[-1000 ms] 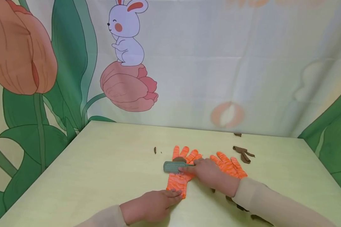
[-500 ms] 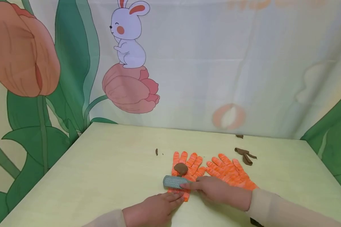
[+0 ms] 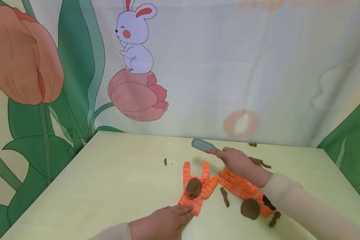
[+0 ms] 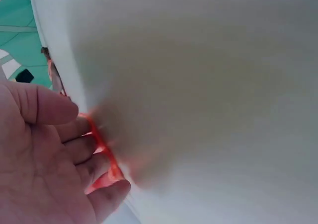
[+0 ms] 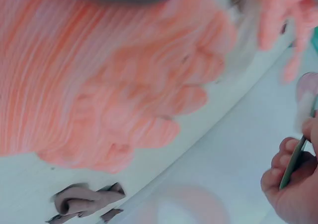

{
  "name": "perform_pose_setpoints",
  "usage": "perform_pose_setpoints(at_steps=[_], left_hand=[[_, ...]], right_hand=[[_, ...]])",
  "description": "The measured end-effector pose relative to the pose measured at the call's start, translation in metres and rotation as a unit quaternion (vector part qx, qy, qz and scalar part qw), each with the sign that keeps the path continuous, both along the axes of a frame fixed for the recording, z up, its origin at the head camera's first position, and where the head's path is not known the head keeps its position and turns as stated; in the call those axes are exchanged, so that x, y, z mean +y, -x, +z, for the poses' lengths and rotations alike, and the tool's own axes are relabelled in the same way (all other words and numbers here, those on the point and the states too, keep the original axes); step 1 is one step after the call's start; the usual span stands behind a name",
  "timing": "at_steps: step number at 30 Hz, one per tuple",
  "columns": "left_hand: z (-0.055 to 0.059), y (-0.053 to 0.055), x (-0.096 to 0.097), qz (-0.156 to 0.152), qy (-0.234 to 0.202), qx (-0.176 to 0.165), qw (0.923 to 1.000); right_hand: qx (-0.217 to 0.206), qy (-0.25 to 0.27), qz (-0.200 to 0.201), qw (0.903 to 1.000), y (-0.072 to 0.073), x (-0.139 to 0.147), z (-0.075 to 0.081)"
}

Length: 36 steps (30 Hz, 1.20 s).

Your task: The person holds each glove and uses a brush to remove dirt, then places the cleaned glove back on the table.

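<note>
My right hand [image 3: 238, 163] grips the handle of a grey-green brush [image 3: 204, 145] with a dotted back, its index finger laid along it, raised over the far side of the table. The right wrist view shows the fingers curled round the thin handle [image 5: 293, 164]. My left hand [image 3: 165, 221] presses the cuff of an orange knit glove [image 3: 189, 201] with straight fingers; the left wrist view shows the thumb [image 4: 52, 105] apart from the cuff. A brown clay-like lump [image 3: 194, 187] lies on this glove, whose middle fingers are out of sight. A second orange glove [image 3: 241, 186] lies to the right, partly under my right forearm.
A round brown lump [image 3: 250, 209] lies by the second glove's cuff. Brown strips [image 3: 225, 197] lie between the gloves, with another piece [image 3: 275, 219] near the sleeve and more scraps [image 3: 252, 144] at the back right. A printed cloth [image 3: 204, 83] hangs behind the table [image 3: 123, 176].
My right hand has lifted the brush off the left glove and swung it away and to the right. The glove's middle fingers have gone from view; the lump sits slightly nearer the cuff.
</note>
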<state>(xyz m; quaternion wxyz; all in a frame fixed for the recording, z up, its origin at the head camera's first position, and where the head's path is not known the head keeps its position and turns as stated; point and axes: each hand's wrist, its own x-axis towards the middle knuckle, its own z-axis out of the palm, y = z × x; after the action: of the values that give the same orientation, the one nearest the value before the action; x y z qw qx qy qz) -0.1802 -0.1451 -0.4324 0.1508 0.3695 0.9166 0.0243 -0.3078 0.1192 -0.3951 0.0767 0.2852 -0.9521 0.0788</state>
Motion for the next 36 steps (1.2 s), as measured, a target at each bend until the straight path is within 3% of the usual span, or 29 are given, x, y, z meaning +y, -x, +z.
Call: perform_pose_setpoints(at_steps=[5, 8, 10, 16, 21, 26, 30, 33, 36], left_hand=[[-0.001, 0.001, 0.006, -0.003, 0.007, 0.022, 0.9997], [-0.001, 0.001, 0.007, -0.006, -0.021, 0.009, 0.9997], [0.000, 0.001, 0.005, -0.006, -0.035, 0.022, 0.9991], [0.002, 0.006, -0.004, 0.017, -0.037, 0.076, 0.9963], [0.004, 0.009, -0.003, 0.018, -0.019, 0.040, 0.9989], [0.007, 0.011, -0.001, 0.042, -0.006, -0.005, 0.9991], [0.010, 0.013, -0.002, 0.053, -0.011, -0.021, 0.9983], [0.011, 0.013, -0.002, 0.045, -0.020, -0.012, 0.9987], [0.011, 0.014, 0.000, 0.027, -0.026, 0.019, 0.9991]], right_hand=[[-0.077, 0.080, 0.019, 0.9936, -0.005, 0.007, 0.004], [-0.114, 0.113, 0.010, 0.9870, -0.009, 0.008, 0.001], [-0.132, 0.122, 0.024, 0.9834, -0.014, 0.006, -0.001], [-0.144, 0.092, 0.141, 0.9752, -0.036, -0.002, -0.011], [-0.136, 0.046, 0.193, 0.9707, -0.042, -0.002, -0.031], [-0.036, 0.007, 0.164, 0.9859, -0.031, -0.006, -0.039], [0.016, 0.014, 0.064, 0.9977, -0.018, -0.008, -0.030], [0.007, 0.049, -0.011, 0.9987, -0.013, -0.002, -0.018], [-0.046, 0.091, 0.009, 0.9947, -0.016, 0.004, -0.007]])
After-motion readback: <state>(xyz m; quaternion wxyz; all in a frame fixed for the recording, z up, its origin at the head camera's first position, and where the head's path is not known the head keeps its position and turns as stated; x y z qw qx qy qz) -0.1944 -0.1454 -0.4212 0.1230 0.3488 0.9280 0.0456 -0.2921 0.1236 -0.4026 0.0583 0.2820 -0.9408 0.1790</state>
